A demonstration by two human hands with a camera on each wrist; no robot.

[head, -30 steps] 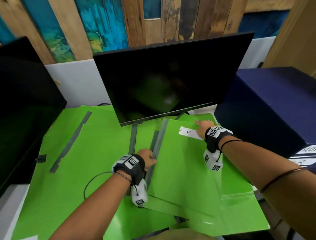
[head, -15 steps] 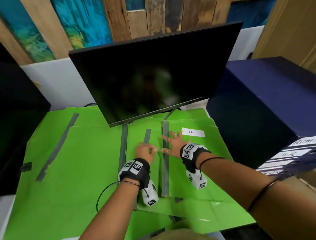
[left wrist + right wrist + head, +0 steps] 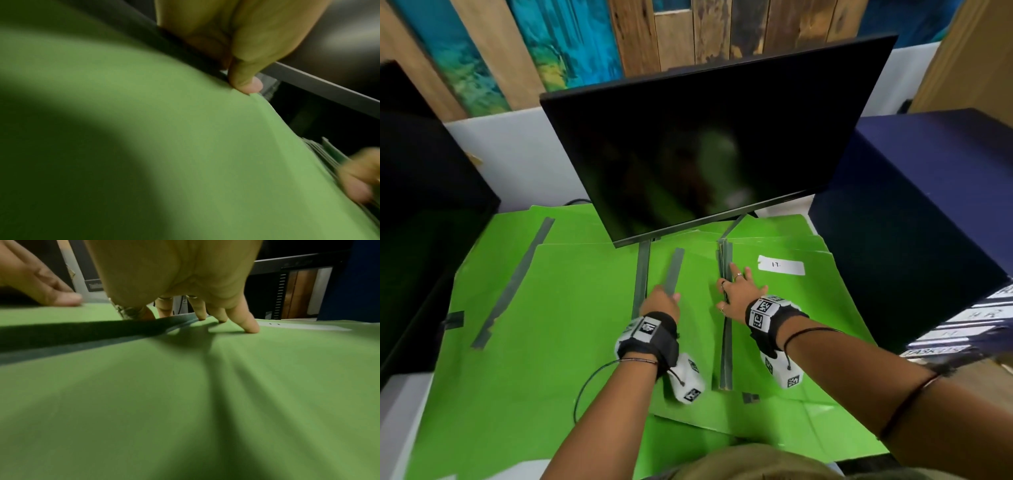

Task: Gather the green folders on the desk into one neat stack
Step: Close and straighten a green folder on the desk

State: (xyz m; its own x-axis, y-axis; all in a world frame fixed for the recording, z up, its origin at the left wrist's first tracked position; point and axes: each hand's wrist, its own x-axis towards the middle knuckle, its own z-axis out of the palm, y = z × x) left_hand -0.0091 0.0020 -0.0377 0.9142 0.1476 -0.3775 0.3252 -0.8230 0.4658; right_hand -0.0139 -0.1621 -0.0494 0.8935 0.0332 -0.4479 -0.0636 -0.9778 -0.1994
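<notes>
**Head view: squaring thin green folders under the monitor**

Head view showing green folders (image 3: 524,318) fanned across the tabletop, overlapping, reaching under the monitor (image 3: 709,144). Forming already on the right: a partial stack (image 3: 808,308), its top folder carrying a white label (image 3: 780,265), grey spines (image 3: 726,308) bunched along its left edge.

Pressing flat on that stack near the spines: the right hand (image 3: 736,294), fingers (image 3: 249,324) straight and spread, tips down on the card. Pinching the grey-spine edge of a neighbouring folder (image 3: 688,308): the left hand (image 3: 661,303), thumb (image 3: 246,81) clamping from above, the other fingers hidden beneath.

Judging by the sheet bowing in the left wrist view: light, thin card, floppy rather than stiff, probably slick sheet on sheet. Suggesting a hold at the spine, likely the firmest part, sliding rather than lifting by a corner. Risking otherwise: bending, or skating the stack out of line.
</notes>
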